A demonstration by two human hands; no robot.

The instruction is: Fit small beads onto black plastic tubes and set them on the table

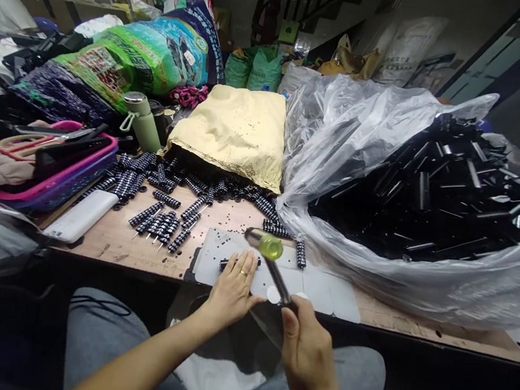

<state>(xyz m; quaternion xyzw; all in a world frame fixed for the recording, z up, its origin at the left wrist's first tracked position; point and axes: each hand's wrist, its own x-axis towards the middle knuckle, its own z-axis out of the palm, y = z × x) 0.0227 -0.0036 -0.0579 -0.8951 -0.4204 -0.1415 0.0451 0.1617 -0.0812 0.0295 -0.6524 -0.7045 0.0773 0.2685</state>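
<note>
My right hand [310, 349] grips the metal handle of a hammer [270, 247], whose translucent yellow-green face is raised above the board. Flat and with fingers stretched out, my left hand [236, 286] lies over a black ridged cylinder [225, 264] on a pale board [214, 240]. Most of that cylinder is hidden under the fingers. Small black bits are scattered around it. Beyond my left hand lies a group of black ringed rods [162, 226], some with thin pale pins sticking out. Another black ringed rod [300, 254] rests at the board's right.
A large clear plastic bag [328, 198] of shiny black tubes [424, 190] covers the right side. A cream cloth-covered block [245, 127] stands at the back. To the left are a green flask [144, 122], a pink basket [110, 150] and a white slab-shaped object [83, 215].
</note>
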